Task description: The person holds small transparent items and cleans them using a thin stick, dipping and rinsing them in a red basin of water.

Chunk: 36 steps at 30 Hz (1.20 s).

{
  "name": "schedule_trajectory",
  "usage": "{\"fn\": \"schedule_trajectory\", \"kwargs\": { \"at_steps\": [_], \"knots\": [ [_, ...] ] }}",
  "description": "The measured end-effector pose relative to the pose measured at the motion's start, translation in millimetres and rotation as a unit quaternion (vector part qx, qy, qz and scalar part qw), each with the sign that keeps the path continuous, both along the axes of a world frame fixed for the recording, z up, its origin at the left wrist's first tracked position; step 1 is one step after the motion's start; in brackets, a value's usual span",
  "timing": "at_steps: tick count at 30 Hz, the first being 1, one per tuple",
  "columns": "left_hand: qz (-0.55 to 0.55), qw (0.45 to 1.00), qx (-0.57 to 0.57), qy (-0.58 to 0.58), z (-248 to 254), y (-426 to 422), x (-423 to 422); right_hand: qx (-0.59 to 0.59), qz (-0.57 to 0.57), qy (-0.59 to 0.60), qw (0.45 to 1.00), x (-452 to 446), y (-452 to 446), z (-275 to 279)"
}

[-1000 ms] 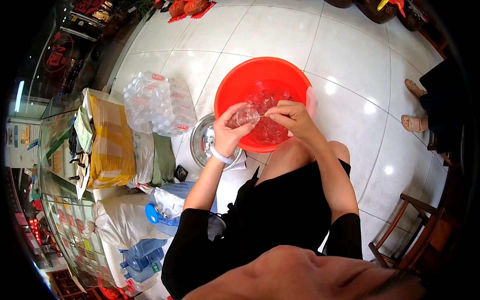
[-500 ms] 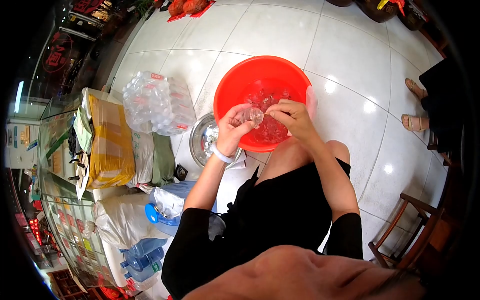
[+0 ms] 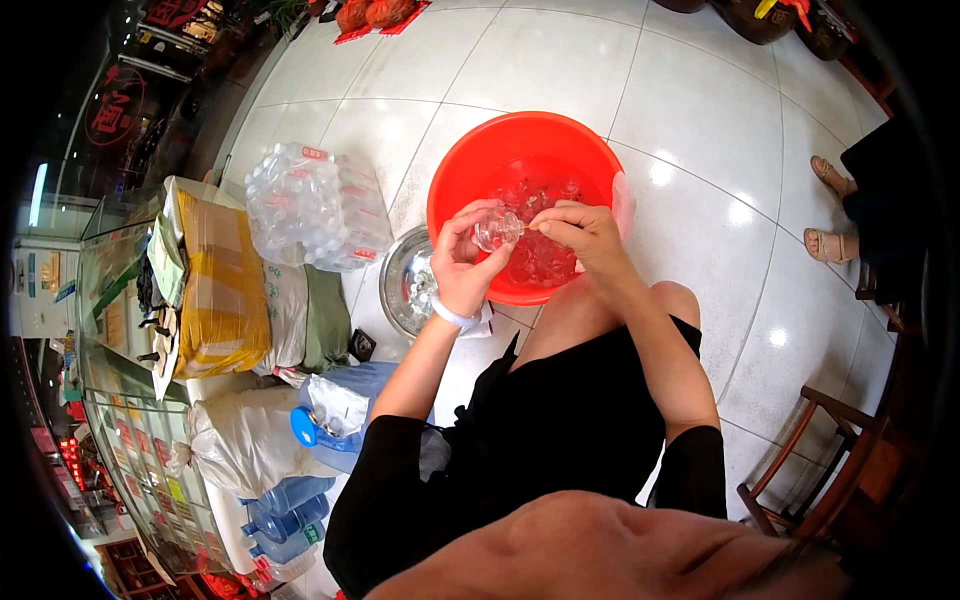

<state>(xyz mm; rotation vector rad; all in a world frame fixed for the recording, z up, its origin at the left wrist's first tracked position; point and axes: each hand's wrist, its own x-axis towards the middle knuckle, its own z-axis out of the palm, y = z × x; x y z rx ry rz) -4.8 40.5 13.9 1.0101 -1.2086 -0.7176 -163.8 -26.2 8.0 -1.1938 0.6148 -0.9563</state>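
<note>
The left hand [image 3: 462, 268], palm turned in, pinches a clear jar [image 3: 495, 231] between thumb and curled fingers. The right hand [image 3: 590, 240] comes in from the other side, knuckles up, thumb and forefinger pressed together on a thin stick [image 3: 531, 227] that points at the jar's end. Since the last frame the left wrist has moved slightly inward, the jar has turned a little, and more of the stick shows. The jar is above the red tub [image 3: 465, 155], toward its near left edge. Just beside that edge, a steel bowl [image 3: 394, 289] sits on the floor [image 3: 700, 250].
</note>
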Motion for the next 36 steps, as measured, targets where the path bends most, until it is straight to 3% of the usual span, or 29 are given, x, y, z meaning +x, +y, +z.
{"fn": "schedule_trajectory", "kwargs": {
  "at_steps": [2, 5, 14, 20, 36],
  "knots": [
    [-0.015, 1.0, -0.012, -0.024, 0.3, 0.6, 2.2, -0.118, 0.021, 0.084, 0.989, -5.2, -4.3, 1.3],
    [-0.009, 1.0, -0.004, -0.021, -1.3, 3.7, 3.6, -0.154, 0.011, 0.09, 0.984, -8.8, -5.5, 3.2],
    [0.005, 1.0, -0.001, -0.018, 0.9, 8.1, 9.2, -0.058, 0.008, 0.018, 0.998, -5.6, -2.5, 3.1],
    [0.002, 0.993, -0.025, -0.118, 5.8, 8.0, 8.7, -0.102, 0.019, 0.039, 0.994, -6.1, -2.8, 2.3],
    [0.015, 0.986, -0.061, -0.156, 7.8, 5.3, 12.5, -0.052, 0.023, 0.024, 0.998, -8.5, -1.7, 4.7]
  ]
}}
